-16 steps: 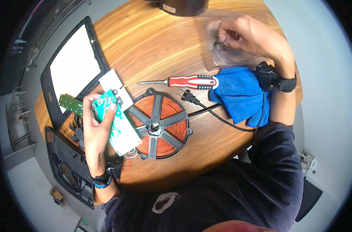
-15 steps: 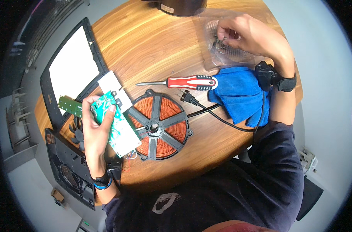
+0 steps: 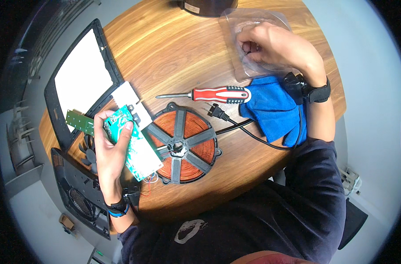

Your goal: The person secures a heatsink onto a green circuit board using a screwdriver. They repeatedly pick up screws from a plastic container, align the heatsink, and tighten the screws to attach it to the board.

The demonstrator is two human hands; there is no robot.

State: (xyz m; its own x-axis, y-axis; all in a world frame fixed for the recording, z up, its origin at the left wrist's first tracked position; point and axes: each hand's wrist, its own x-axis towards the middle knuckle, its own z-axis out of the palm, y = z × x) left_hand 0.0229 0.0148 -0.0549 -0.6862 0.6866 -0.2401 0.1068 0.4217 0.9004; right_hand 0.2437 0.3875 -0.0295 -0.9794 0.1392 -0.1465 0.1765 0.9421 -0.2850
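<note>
My left hand (image 3: 111, 147) is closed around a green circuit board (image 3: 138, 152), thumb on its printed side. A pale metal heat sink (image 3: 131, 102) sticks out past the board's upper edge. Thin wires hang from the board's lower corner beside a copper induction coil (image 3: 199, 151) with black spokes. At the upper right, my right hand (image 3: 263, 44) reaches into a clear plastic tray (image 3: 235, 59) with its fingers curled and pinched together. Whatever those fingers hold, if anything, is hidden behind the hand.
A red screwdriver (image 3: 220, 94) lies mid-table above a power plug (image 3: 217, 111) and its black cord. A blue cloth (image 3: 271, 110) sits below the tray. Left are a black-framed panel (image 3: 84, 70), a small green board (image 3: 79, 122), a fan (image 3: 89, 152) and a black housing (image 3: 77, 198).
My right hand has moved slightly left and down inside the tray, covering the small parts that showed there before. My left hand keeps its hold on the circuit board, nearly still.
</note>
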